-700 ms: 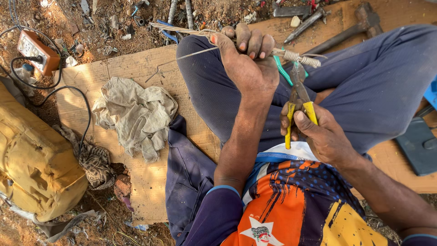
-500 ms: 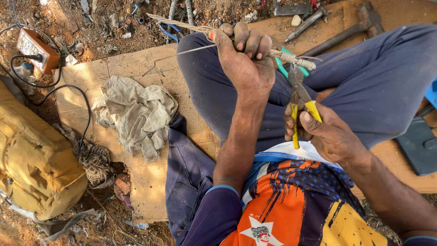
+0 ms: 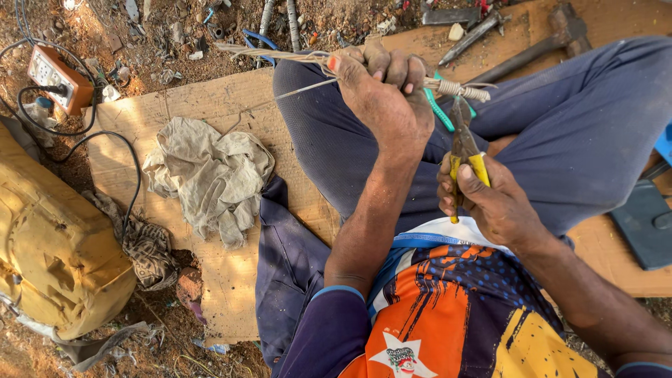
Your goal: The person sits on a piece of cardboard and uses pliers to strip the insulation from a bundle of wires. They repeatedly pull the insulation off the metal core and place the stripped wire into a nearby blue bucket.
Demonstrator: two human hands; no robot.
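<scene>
Bare cardboard sheet [image 3: 210, 105] underneath; left hand [image 3: 381, 98] fisted on grey twisted wire bundle [image 3: 455, 89], right hand [image 3: 490, 199] squeezing yellow-handled pliers [image 3: 463, 147] — keep jaws biting just beside fist, w/ bundle taut.

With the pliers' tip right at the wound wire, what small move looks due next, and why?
Probably squeeze the yellow-handled pliers in the right hand onto the wire-wrapped end of the thin rod bundle: the tip sits at the coil, and the left hand steadies it.

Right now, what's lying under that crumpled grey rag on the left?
The crumpled rag rests on a flat cardboard sheet spread over the dirt. Whatever lies beneath its folds is covered and cannot be seen.
</scene>
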